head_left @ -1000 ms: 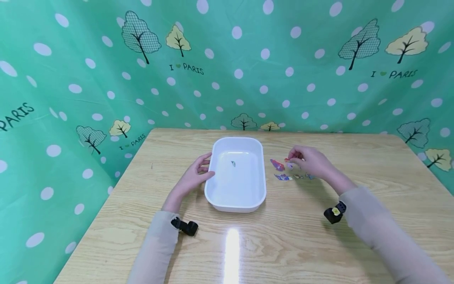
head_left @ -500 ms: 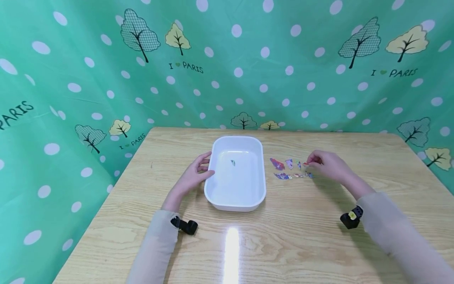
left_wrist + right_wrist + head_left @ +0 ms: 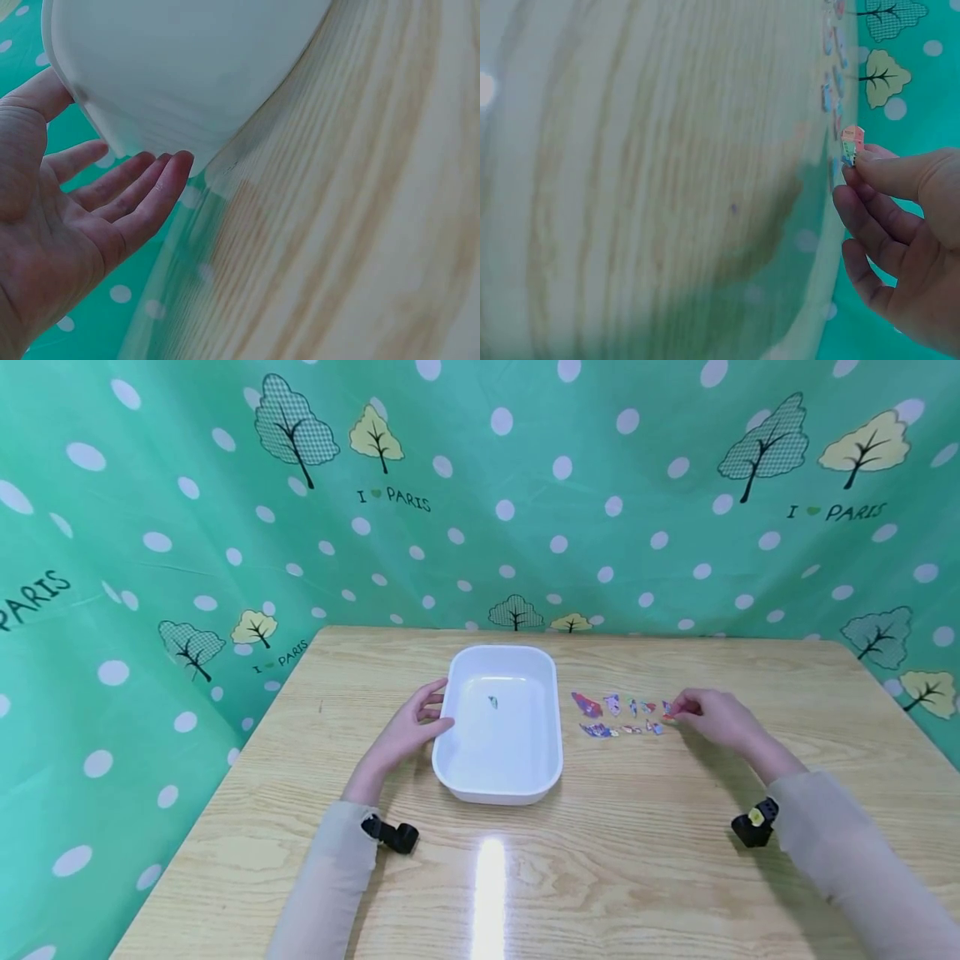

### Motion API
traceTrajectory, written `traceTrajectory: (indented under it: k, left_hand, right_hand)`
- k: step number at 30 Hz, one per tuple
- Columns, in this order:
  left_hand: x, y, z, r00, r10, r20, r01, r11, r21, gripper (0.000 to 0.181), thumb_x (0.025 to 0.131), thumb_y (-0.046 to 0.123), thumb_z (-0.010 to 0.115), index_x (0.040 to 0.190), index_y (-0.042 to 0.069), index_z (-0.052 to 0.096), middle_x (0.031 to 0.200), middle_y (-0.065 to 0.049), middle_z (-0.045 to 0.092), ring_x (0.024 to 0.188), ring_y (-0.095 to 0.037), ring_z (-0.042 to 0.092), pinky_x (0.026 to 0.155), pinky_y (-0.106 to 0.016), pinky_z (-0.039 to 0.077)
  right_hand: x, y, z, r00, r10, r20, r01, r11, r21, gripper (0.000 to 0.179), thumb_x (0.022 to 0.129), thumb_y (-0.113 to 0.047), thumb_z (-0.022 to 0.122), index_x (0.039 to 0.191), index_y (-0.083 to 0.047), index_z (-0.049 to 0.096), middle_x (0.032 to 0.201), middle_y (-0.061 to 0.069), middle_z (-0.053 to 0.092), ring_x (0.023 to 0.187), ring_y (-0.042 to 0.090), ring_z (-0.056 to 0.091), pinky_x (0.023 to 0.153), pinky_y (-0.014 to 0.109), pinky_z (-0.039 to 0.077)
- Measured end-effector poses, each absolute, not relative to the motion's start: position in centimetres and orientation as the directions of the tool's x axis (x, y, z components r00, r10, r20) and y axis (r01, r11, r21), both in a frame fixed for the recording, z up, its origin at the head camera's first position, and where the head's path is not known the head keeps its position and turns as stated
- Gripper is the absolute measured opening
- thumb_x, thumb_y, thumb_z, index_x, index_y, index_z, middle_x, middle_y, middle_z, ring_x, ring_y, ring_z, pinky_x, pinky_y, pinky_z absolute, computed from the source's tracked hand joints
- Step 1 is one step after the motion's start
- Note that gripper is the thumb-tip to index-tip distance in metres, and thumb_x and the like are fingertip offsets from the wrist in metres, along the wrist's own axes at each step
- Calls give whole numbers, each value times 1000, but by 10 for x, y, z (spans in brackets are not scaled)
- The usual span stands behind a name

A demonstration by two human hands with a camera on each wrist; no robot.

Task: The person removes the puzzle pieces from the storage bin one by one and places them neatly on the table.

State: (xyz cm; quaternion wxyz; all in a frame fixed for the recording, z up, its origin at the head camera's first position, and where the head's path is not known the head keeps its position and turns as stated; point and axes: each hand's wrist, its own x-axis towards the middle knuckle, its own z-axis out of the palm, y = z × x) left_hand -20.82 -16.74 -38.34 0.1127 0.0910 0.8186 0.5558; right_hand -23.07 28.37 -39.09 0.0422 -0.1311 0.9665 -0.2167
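Note:
My left hand rests at the left side of a white plastic basin. Its thumb touches the rim and its loosely straight fingers lie along the outer wall. In the left wrist view, the fingers show beside the basin's wall. A small flat printed piece, red and pale green, is pinched between the thumb and fingertips of my right hand. That hand is low over the table, at the right end of two rows of small colourful flat pieces.
One small greenish piece lies inside the basin. Both rows are on the wooden table, to the right of the basin. A green dotted curtain hangs behind and left of the table.
My right hand has moved rightward along the rows. A reddish piece now lies in the upper row where it was half a second ago, and it pinches a piece further right. My left hand stays put.

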Motion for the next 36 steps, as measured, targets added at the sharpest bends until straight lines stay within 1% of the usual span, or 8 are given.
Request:
traceTrajectory:
  k: [5,11,17,21,28,30,34,36]
  left_hand:
    - [-211,-168,-387,-959,273,-81,27,371,928,68,86,16,61,144,14,25,136,-18,37,117,-34,44,97,-44,41]
    - [-225,-174,-411,-964,258,-68,33,370,929,68,84,23,64,142,25,28,136,-12,40,117,-30,46,96,-44,41]
    - [-224,-173,-411,-967,252,-48,52,374,926,67,83,24,64,141,26,30,134,-10,41,114,-29,47,94,-43,43]
    - [-223,-173,-411,-967,251,-50,49,372,927,67,83,24,64,141,26,29,134,-11,41,114,-29,47,94,-43,43]
    - [-223,-174,-411,-968,248,-46,53,375,926,67,83,25,64,141,25,30,133,-10,42,114,-28,47,95,-43,42]
    - [-223,-174,-411,-969,244,-51,47,382,923,67,83,26,64,141,26,30,133,-9,42,115,-28,47,95,-43,42]
    - [-222,-174,-412,-970,236,-63,34,386,922,66,83,26,64,141,27,30,133,-8,42,114,-27,47,94,-42,42]
    - [-222,-174,-412,-970,235,-65,32,386,922,66,83,26,64,141,28,30,133,-8,42,114,-27,47,94,-42,43]
  right_hand:
    - [-232,287,-396,-961,-273,-37,-233,877,-420,8,87,-10,56,89,-5,63,84,7,63,79,22,55,70,39,44]
    - [-232,287,-400,-965,-258,-51,-213,880,-424,10,88,-10,55,90,-5,63,86,9,64,81,24,56,72,41,45]
    - [-231,286,-399,-965,-258,-54,-210,878,-431,10,88,-11,56,91,-5,63,87,10,64,85,27,57,75,44,45]
    - [-232,286,-396,-966,-253,-60,-204,881,-428,10,88,-13,57,91,-6,63,86,8,63,83,25,57,72,41,44]
    - [-237,273,-384,-969,-239,-70,-189,888,-419,17,88,-19,57,96,-5,62,90,9,63,83,24,56,69,39,44]
    - [-238,266,-382,-967,-249,-63,-202,889,-411,18,88,-21,57,97,-5,63,89,8,63,81,22,57,67,37,45]
    - [-240,252,-376,-962,-266,-62,-218,883,-417,20,89,-21,55,99,-6,63,88,7,63,72,17,57,59,31,44]
    - [-241,244,-372,-960,-275,-54,-230,881,-413,21,89,-20,54,101,-5,63,89,8,63,72,17,57,58,30,45]
